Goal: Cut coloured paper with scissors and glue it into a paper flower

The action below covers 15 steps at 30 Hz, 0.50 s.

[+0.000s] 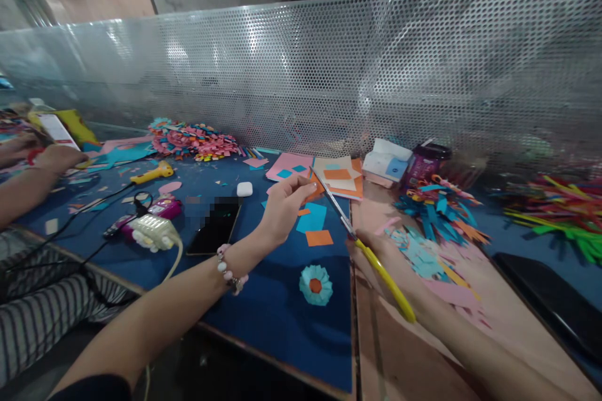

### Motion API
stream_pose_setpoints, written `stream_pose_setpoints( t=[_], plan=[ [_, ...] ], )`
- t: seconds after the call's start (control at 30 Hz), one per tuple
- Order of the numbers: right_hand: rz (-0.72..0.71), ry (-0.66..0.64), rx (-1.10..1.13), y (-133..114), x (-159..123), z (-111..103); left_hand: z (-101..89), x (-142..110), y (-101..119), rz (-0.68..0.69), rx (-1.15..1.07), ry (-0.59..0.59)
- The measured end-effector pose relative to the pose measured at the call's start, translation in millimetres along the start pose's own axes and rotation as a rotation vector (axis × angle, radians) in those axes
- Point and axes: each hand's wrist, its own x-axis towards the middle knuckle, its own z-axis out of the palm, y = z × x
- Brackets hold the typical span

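My left hand [282, 207], with a beaded bracelet at the wrist, pinches a small orange paper piece [318, 190]. Yellow-handled scissors [339, 213] are gripped in my right hand [383, 263], their blades pointing up and left beside that paper. Below the hands lie a blue paper square [312, 218] and an orange paper rectangle [319, 238]. Nearer to me sits a light blue paper flower [315, 285] with an orange centre. Behind my fingers are pink paper [291, 166] and cream paper [335, 170] sheets with small cut pieces on them.
A phone [214, 229], a white earbud case [244, 189] and a yellow glue gun [153, 173] lie to the left. Paper strips [435, 210] and scraps are heaped right. A perforated metal panel [301, 75] stands behind. Another person's hand [56, 160] is far left.
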Motion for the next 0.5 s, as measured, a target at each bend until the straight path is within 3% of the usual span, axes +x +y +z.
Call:
stream_pose_setpoints(
  t=[0.33, 0.5],
  plan=[
    [0.068, -0.001, -0.01, 0, -1, 0, -1.6, 4, -6, 0.002, 0.051, 0.009],
    [0.147, 0.117, -0.121, 12, 11, -11, -14.4, 21, -4, 0.068, 0.061, 0.097]
  ],
)
